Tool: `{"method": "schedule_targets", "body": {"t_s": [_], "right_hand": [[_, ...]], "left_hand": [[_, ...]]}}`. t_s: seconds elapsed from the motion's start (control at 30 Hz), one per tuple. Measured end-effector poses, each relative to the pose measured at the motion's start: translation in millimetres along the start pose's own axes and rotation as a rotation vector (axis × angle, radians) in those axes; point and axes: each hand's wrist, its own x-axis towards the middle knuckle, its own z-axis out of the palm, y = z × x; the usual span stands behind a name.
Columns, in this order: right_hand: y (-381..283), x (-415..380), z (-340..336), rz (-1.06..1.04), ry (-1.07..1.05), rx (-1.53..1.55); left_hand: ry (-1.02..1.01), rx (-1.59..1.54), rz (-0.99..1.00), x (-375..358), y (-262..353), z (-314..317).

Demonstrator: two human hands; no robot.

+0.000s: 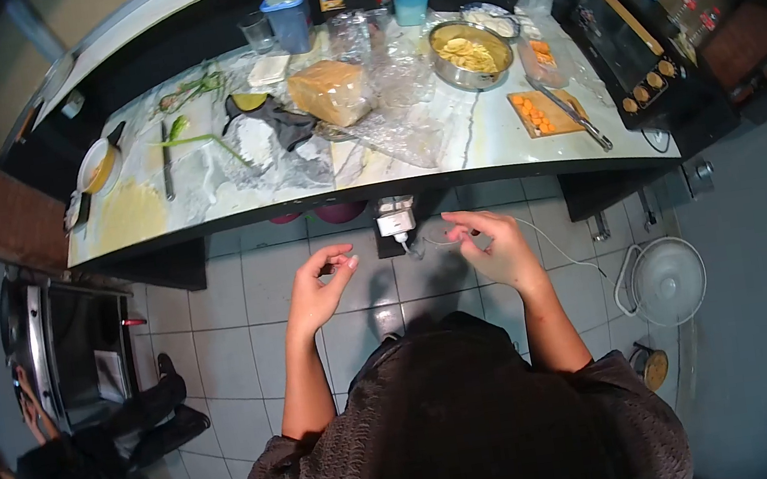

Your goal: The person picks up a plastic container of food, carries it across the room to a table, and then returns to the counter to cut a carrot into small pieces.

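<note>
My left hand [321,291] is raised in front of the counter's front edge, fingers loosely curled with a gap to the thumb and nothing in them. Level with it on the other side, my right hand [502,253] is half curled, thumb apart from the fingers. Between the two hands, a white charger [395,222] is plugged in below the counter. A thin white cable [553,241] leads from it, overlaps my right fingertips in this view and trails off to the right.
The counter [228,202] bears a brown paper package [330,91], a metal bowl of sliced food [469,63], a board with orange pieces [560,111], a knife [586,124] and a frying pan [100,167]. An oven [640,51] stands right. Another person [65,466] is at the left.
</note>
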Motion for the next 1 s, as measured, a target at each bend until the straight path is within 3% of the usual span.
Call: {"method": "schedule_targets", "body": {"t_s": [0.07, 0.23, 0.4, 0.5, 0.67, 0.83, 0.93, 1.0], "right_hand": [[9.6, -3.7, -17.9, 0.165, -0.119, -0.018], [35.2, -5.5, -63.0, 0.292, 0.041, -0.079], [117.6, -9.5, -143.7, 0.326, 0.159, -0.112], [178.5, -1.3, -204.8, 0.561, 0.189, -0.141], [285.0, 20.5, -287.0, 0.451, 0.274, -0.114], [344.9, 33.2, -344.6, 0.175, 0.109, -0.334], [355.9, 40.8, -341.9, 0.181, 0.171, -0.340], [356.3, 43.6, -338.1, 0.301, 0.132, -0.269]], "left_hand": [[-0.030, -0.019, 0.002, 14.5, -2.7, 13.2], [-0.124, -0.022, 0.026, 54.1, 1.4, 61.6], [-0.153, 0.014, 0.057, 105.0, 14.6, 134.5], [-0.114, 0.022, -0.008, 138.4, 20.0, 193.6], [0.007, 0.054, -0.041, 200.2, 27.5, 299.2], [0.037, 0.185, -0.115, 251.3, 59.2, 365.1], [0.076, 0.301, -0.122, 275.6, 55.8, 380.3], [0.122, 0.413, -0.090, 292.8, 47.1, 386.6]]}}
